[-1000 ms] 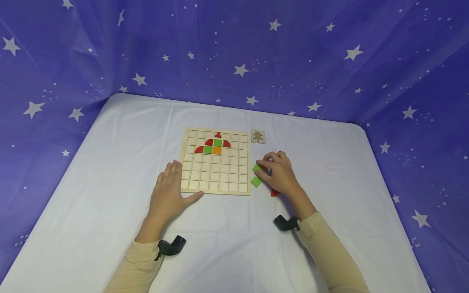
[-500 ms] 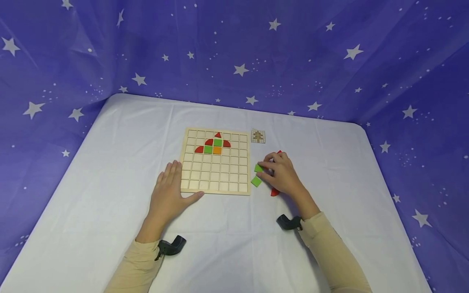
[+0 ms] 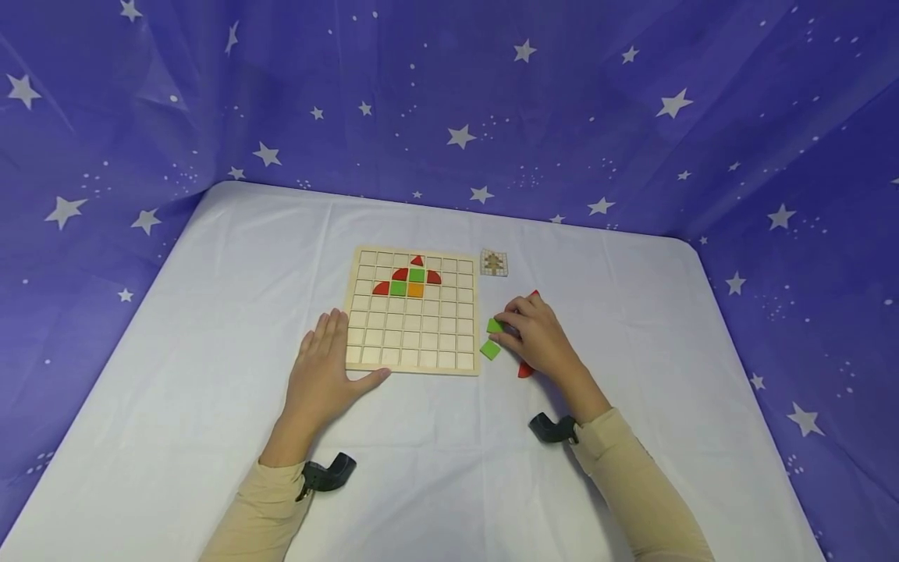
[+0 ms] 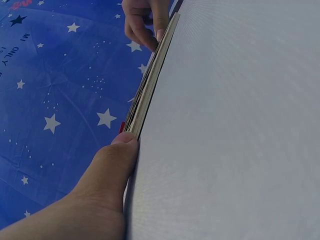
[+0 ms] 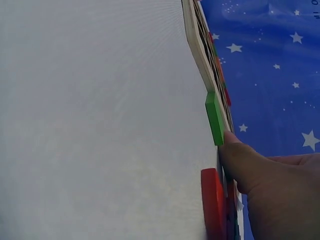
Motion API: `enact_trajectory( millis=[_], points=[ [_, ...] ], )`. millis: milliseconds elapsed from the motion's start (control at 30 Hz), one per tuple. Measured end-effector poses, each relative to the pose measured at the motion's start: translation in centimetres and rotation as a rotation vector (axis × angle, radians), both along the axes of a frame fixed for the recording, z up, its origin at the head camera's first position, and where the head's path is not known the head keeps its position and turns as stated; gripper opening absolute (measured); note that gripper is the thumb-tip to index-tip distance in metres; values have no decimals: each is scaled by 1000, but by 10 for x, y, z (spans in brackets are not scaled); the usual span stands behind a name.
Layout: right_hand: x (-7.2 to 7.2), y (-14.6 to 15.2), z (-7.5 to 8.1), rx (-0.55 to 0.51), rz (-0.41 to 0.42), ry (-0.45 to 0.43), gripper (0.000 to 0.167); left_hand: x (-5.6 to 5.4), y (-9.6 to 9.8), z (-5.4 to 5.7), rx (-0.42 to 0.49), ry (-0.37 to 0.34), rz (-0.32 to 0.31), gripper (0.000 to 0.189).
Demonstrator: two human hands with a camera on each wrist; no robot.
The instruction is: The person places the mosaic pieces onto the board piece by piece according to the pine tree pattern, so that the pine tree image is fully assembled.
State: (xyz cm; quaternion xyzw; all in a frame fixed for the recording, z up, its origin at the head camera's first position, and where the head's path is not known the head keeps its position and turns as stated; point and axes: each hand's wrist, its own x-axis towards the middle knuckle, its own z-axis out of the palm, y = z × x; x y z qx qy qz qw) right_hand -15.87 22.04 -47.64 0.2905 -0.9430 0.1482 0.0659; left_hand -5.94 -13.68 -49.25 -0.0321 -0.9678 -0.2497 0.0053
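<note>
My left hand [image 3: 323,375] lies with straight fingers along the left side of the wooden grid board [image 3: 438,339], its thumb at the board's front edge. Right of the board, my right hand [image 3: 537,336] pinches a green square tile [image 3: 495,325] between thumb and fingers, low over the cloth. Another green square [image 3: 490,350] lies just in front of it. Red pieces show partly from under the hand, one a rounded red piece [image 3: 525,370]. Set in the board's upper cells are red pieces, green squares [image 3: 417,275] and an orange square [image 3: 415,290].
A small card [image 3: 494,263] with a brown tree pattern on a grid lies by the board's upper right corner. White cloth [image 3: 421,484] covers the table, and a blue star-patterned curtain [image 3: 393,94] hangs behind and at the sides.
The green tile at my right fingertips has turned and shifted slightly right since a second ago. My right hand moved slightly with it; the left hand has stayed still.
</note>
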Motion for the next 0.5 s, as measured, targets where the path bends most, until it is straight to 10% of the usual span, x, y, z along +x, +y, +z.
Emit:
enact_trajectory(
  millis=[500],
  points=[
    [-2,3,-3,-79,3,8,31,0,0,-1,-2,2,5,121]
  ],
)
